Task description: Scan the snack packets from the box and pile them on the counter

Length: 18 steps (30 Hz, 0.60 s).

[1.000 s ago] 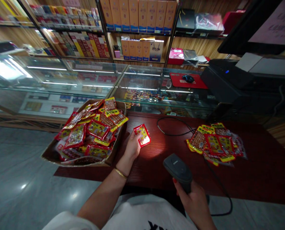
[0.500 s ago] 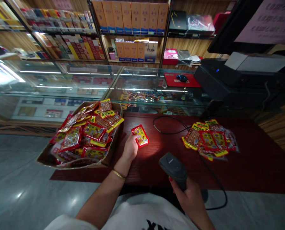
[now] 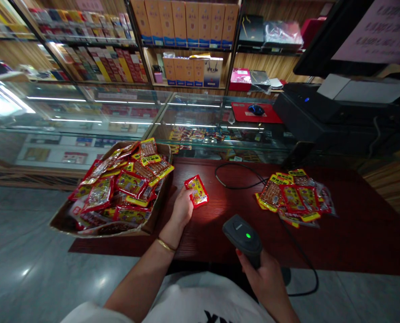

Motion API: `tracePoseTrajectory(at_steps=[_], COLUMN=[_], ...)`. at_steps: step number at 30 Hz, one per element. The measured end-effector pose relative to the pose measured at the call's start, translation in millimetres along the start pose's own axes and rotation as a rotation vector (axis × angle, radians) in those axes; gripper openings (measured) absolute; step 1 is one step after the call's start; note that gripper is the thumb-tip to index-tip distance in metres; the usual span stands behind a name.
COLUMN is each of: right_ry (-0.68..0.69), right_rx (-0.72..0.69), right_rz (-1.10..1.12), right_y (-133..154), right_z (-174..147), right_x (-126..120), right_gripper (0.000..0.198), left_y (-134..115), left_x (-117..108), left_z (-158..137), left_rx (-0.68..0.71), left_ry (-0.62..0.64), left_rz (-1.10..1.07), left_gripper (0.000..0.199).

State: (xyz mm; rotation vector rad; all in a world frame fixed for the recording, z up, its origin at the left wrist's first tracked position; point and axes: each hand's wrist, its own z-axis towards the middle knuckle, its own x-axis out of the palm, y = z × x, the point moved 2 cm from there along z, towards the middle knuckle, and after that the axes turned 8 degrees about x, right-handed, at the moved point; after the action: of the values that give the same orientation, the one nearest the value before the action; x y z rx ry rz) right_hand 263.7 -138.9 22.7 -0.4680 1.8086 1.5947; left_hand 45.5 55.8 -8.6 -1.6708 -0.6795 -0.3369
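Pinches a red-and-yellow packet (image 3: 199,192) just below mid-frame with the left hand (image 3: 182,209), seemingly almost closed underneath. Grips a dark scanner (image 3: 241,234), lower and right of centre, with the right hand (image 3: 267,279) wrapped around it.

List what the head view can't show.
Bottom of the box: head view, covered by packets.
Small print on the packet in the left hand: head view, too small.
Underside of the scanner: head view, hidden by its body and the right hand.
Lettering on the shirt: head view, cut off by the bottom edge.
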Motion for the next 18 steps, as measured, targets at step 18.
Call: tracePoseTrajectory(at_steps=[18], right_ry=[-0.215], right_rx=[0.132], right_rz=[0.113], right_y=[-4.0], right_z=[-7.8], right_x=[-17.6], right_gripper=[0.044], left_y=[68.1], left_x=[122.5], left_z=[-17.1], left_rx=[-0.428], left_ry=[0.393], left_rz=[-0.035], left_gripper=[0.024])
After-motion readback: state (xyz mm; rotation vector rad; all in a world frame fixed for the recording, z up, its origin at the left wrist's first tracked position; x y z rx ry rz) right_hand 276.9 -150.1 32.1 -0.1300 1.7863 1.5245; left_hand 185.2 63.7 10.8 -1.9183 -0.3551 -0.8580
